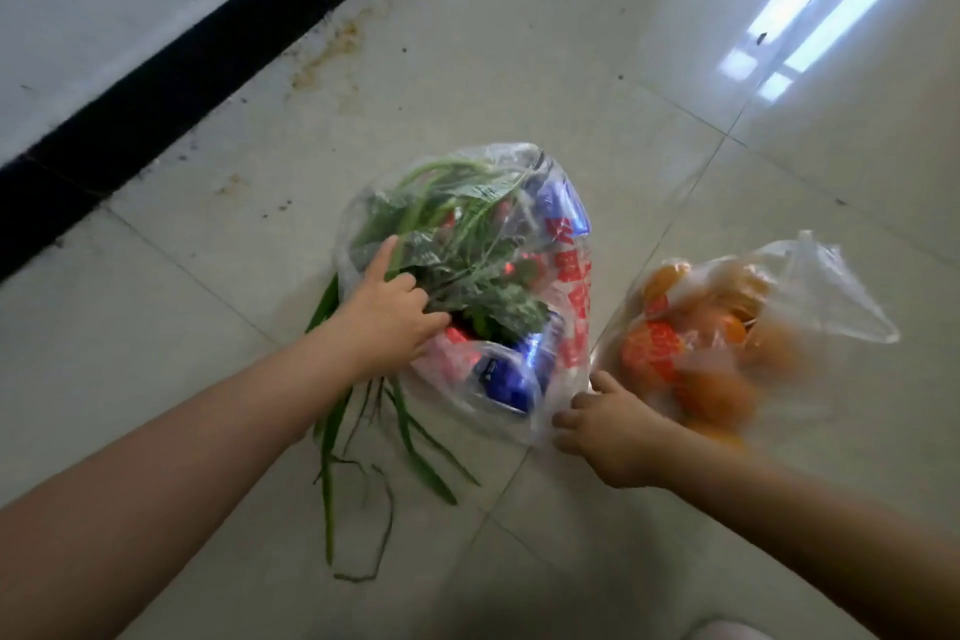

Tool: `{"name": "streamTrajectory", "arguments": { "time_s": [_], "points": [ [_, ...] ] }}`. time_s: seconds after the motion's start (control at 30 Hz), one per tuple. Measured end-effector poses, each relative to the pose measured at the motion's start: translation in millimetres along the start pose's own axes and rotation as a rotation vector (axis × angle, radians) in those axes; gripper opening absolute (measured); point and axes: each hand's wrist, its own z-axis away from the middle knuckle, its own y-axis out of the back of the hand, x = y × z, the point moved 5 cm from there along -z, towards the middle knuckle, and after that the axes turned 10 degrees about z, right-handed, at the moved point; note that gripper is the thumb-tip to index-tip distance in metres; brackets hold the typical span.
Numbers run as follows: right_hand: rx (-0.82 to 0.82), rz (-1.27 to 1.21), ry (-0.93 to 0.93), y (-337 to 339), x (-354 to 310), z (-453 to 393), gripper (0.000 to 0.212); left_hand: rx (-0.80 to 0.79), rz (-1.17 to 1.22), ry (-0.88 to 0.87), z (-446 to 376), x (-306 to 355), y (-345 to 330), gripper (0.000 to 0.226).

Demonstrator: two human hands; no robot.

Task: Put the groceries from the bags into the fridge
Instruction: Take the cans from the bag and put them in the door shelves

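Observation:
Two clear plastic bags lie on the tiled floor. The larger bag (569,286), printed with red characters, holds leafy greens (467,244), blue cans (506,374) and red packets. My left hand (387,314) reaches into its mouth and curls round the stems of the greens, thumb pointing up. Long green leaves (410,437) trail out of the bag onto the floor. My right hand (605,431), blurred, pinches the lower right edge of this bag. To the right lies a smaller bag (810,296) with several oranges (717,395) inside. No fridge is in view.
A white wall with a black skirting board (171,83) runs diagonally across the upper left. Brownish stains (332,52) mark the tiles near it. Glossy floor tiles (779,68) stretch to the upper right, reflecting a window.

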Motion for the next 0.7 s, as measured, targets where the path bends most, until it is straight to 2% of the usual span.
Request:
{"name": "streamTrajectory", "arguments": {
  "time_s": [0.03,0.13,0.17,0.23,0.3,0.4,0.43,0.5,0.57,0.63,0.7],
  "points": [
    [-0.009,0.010,0.060,-4.1,-8.2,-1.0,0.041,0.068,-0.014,0.010,2.2,-3.0,-5.3,0.036],
    [0.006,0.005,0.173,-0.9,-32.2,-6.2,0.042,0.568,-0.103,-0.084,12.5,3.7,-2.6,0.018],
    [0.002,-0.004,0.187,2.5,-36.5,-8.7,0.040,0.681,-0.078,-0.150,14.2,10.8,-2.0,0.014],
    [-0.004,-0.018,0.237,10.0,-44.7,-11.3,0.037,0.781,-0.038,-0.329,10.5,28.8,-5.3,0.022],
    [-0.064,0.040,0.287,7.3,-50.5,-9.7,0.035,0.718,-0.028,-0.466,6.9,46.3,-12.0,0.025],
    [-0.113,0.061,0.270,-5.2,-47.0,-5.6,0.034,0.563,0.091,-0.400,1.9,42.5,-24.3,0.026],
    [-0.056,-0.008,0.237,-2.5,-42.9,-4.4,0.032,0.544,0.152,-0.359,1.5,37.6,-26.8,0.029],
    [0.282,-0.076,0.149,10.7,-27.7,-6.1,0.021,0.525,0.220,-0.310,0.5,30.8,-31.0,0.030],
    [0.476,-0.038,0.034,28.9,-14.6,-9.6,0.017,0.499,0.224,-0.261,-0.7,28.0,-30.6,0.019],
    [0.556,0.005,-0.028,41.0,-9.3,-22.0,0.034,0.470,0.234,-0.212,-3.3,28.0,-33.6,0.027],
    [0.545,0.085,-0.043,45.7,-8.4,-34.4,0.047,0.482,0.250,-0.159,-0.2,27.1,-30.0,0.026]
  ]
}}
